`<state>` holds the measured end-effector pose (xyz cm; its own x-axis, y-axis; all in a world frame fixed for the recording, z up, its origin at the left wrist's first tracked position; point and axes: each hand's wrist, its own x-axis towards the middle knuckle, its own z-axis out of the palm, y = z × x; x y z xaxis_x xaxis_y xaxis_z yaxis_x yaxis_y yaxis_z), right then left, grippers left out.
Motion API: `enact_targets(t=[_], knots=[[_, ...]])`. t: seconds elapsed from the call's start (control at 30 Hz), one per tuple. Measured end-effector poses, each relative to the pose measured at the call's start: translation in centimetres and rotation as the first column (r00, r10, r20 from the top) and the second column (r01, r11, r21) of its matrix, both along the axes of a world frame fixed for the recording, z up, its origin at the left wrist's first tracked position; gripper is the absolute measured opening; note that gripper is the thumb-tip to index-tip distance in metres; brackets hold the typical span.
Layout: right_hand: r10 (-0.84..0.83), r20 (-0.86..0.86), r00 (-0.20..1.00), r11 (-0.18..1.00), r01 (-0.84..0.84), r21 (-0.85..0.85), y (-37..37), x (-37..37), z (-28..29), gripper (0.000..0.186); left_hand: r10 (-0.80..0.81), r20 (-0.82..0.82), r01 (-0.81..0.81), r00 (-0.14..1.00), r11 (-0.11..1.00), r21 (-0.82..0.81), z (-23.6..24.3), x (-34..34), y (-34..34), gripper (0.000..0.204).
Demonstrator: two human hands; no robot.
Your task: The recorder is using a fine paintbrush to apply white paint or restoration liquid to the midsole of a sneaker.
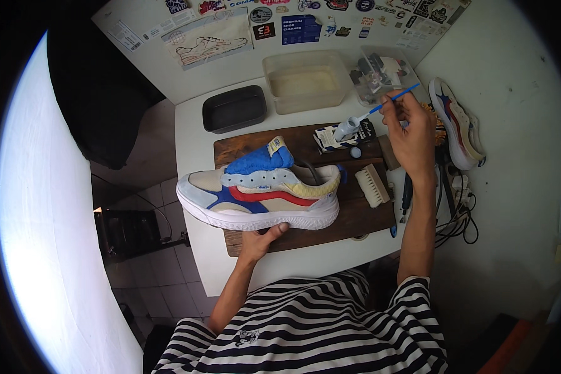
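Centrally, a cream, blue and red low sneaker with a white sole (258, 199) lies on its side on a dark wooden board (368, 218), mid-frame, toe pointing to frame left. Left hand (262, 240) cups the sole's lower edge from below, fingers curled against it, holding the shoe steady. Right hand (411, 134), right of centre and above the board, pinches a thin blue-handled brush (393, 101) between closed fingertips; the brush tip sits at the mouth of a small grey tilted bottle (346, 129) on the board's upper edge. Just right of the shoe's heel, a pale bristle brush (373, 185) lies on the board. Further up, a black rectangular tray (235, 109) and a clear plastic tub of cloudy water (305, 81) stand side by side on the white table (193, 131). Far right, a second matching sneaker (458, 124) lies on the table, well apart. Sticker-covered wall (168, 28) across the top. Striped black-and-white shirt (311, 330) fills the bottom centre.
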<state>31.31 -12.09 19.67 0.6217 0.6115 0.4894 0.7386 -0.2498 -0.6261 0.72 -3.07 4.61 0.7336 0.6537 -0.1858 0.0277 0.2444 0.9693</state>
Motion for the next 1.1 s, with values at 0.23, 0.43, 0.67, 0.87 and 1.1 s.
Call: enact_targets(t=[0.23, 0.43, 0.67, 0.87, 1.1], knots=[[0.12, 0.06, 0.991, 0.993, -0.121, 0.003, -1.0, -1.6, -0.2, 0.013, -0.012, -0.014, 0.012, 1.0, 1.0, -0.017, 0.0, -0.1, 0.1, 0.037], [0.09, 0.052, 0.995, 0.996, -0.088, -0.032, -2.2, -1.3, -0.8, 0.011, -0.013, -0.012, 0.013, 1.0, 1.0, 0.0, 0.1, 0.0, 0.1, 0.036], [0.091, -0.1, 0.991, 0.963, -0.062, 0.261, -4.9, -2.4, -1.8, 0.013, 0.02, -0.047, -0.02, 0.999, 1.0, 0.005, -0.4, 0.1, -0.2, 0.032], [0.236, -0.354, 0.905, 0.82, 0.01, 0.572, -9.2, -7.7, -4.4, 0.014, 0.138, 0.034, -0.14, 0.99, 0.989, 0.049, 0.4, 0.9, -0.6, 0.03], [0.296, -0.455, 0.84, 0.814, 0.028, 0.581, -9.1, -13.1, -7.5, 0.014, 0.146, 0.053, -0.148, 0.988, 0.988, 0.039, -0.1, 1.3, -0.7, 0.034]])
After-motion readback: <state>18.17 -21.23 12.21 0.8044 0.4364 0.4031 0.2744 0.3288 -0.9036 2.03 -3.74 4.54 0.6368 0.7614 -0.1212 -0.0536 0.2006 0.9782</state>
